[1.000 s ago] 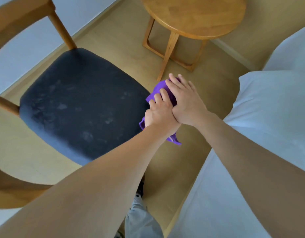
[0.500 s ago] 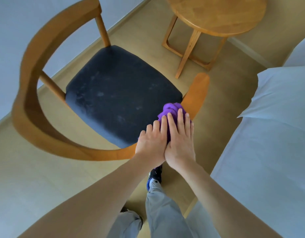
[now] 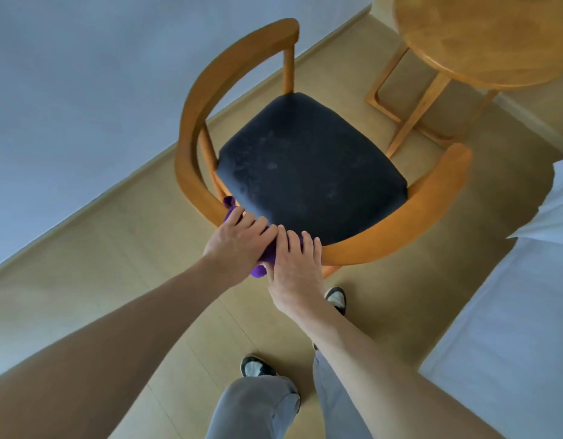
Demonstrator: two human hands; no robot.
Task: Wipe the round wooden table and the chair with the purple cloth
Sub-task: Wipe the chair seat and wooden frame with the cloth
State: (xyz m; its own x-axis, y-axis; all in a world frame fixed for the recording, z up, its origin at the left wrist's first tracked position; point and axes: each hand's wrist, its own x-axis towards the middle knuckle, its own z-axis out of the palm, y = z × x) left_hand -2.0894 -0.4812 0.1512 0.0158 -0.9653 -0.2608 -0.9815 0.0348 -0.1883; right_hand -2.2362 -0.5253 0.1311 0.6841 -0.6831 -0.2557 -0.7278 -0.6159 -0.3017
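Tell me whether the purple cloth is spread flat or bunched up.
Bunched up. The purple cloth shows only as crumpled lumps poking out around the left hand and right hand, which press it on the chair's wooden rail.

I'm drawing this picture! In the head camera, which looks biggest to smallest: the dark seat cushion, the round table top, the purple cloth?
1. Dark seat cushion.
2. Round table top, though the frame cuts it off and it stands farther away.
3. Purple cloth, mostly hidden under both hands.
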